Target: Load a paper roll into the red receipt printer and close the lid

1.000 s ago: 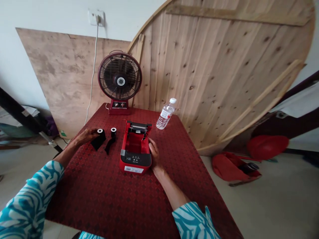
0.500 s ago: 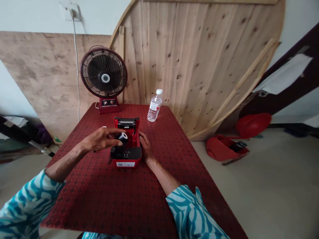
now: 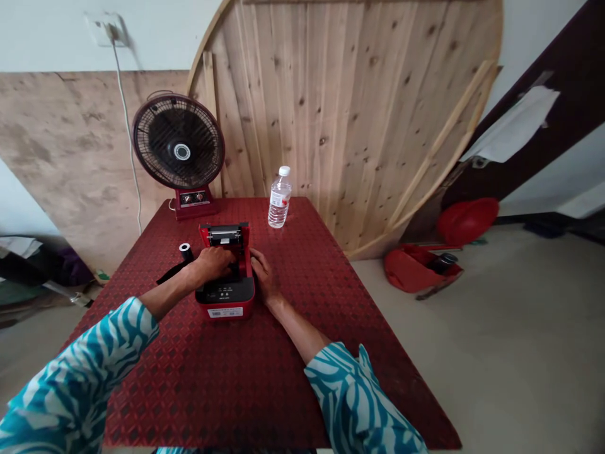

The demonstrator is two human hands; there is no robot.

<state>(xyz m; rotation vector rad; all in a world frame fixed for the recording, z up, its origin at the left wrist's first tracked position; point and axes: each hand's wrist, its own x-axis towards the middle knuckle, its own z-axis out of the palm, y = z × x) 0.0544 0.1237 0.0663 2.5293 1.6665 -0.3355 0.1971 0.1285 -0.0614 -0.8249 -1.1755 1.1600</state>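
The white rectangular label [image 3: 225, 312] on the red-and-black plastic printer [image 3: 227, 292] is illegible. Your left hand [image 3: 215, 262] dips inside, grip hidden; your loosely open right hand [image 3: 265, 275] touches the printer's side.

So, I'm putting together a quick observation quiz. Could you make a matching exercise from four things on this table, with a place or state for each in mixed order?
Things:
1. Fan
2. Bottle
3. Black roll
4. Red machine

Places and states:
A. Clear and upright, with a white cap on
B. Lid raised
C. Near the far left corner of the table
D. Pale-centred end facing up

Right pairs: 1-C, 2-A, 3-D, 4-B.
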